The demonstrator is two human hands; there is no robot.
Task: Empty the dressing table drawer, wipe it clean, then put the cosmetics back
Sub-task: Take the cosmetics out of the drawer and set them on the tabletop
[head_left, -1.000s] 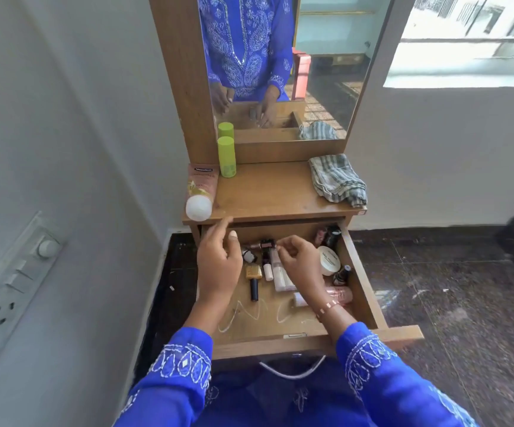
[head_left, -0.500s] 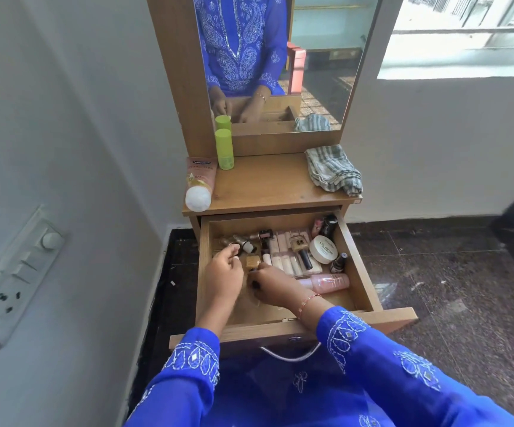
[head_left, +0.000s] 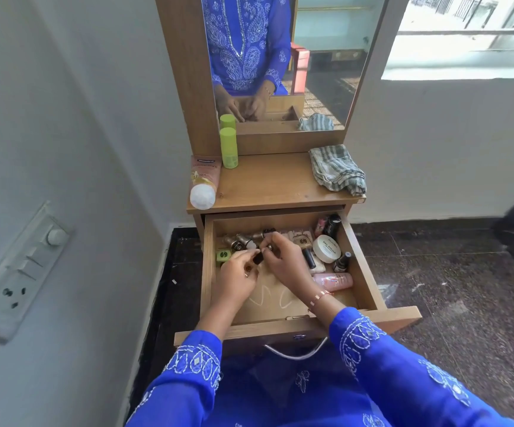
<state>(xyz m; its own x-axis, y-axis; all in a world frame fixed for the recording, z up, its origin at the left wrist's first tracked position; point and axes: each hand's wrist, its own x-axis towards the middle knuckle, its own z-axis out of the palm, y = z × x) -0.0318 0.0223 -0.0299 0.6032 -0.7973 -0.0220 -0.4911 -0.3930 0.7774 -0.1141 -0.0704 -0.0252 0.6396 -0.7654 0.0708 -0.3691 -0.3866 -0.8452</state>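
The wooden drawer [head_left: 369,272] of the dressing table is pulled out. Cosmetics crowd its back half: several small bottles [head_left: 238,240], a green pot [head_left: 222,255], a white round jar [head_left: 326,248], a pink tube [head_left: 335,280] and a black bottle [head_left: 331,225]. My left hand [head_left: 235,280] grips a small nail polish bottle [head_left: 258,257] with a dark cap. My right hand [head_left: 285,261] is close against it and pinches a small item at its fingertips; I cannot make out what it is. Chalky marks show on the bare drawer floor [head_left: 275,298].
On the table top [head_left: 274,183] stand a green bottle [head_left: 228,148], a pink tube [head_left: 204,184] lying down and a checked cloth [head_left: 337,169]. A mirror [head_left: 317,57] rises behind. A white wall with a switch panel [head_left: 18,272] is on the left, and dark floor [head_left: 449,288] on the right.
Both hands have shifted from the drawer's middle toward the bottles at the back left. The left hand now holds a small dark-capped bottle, and the right hand's fingertips meet beside it.
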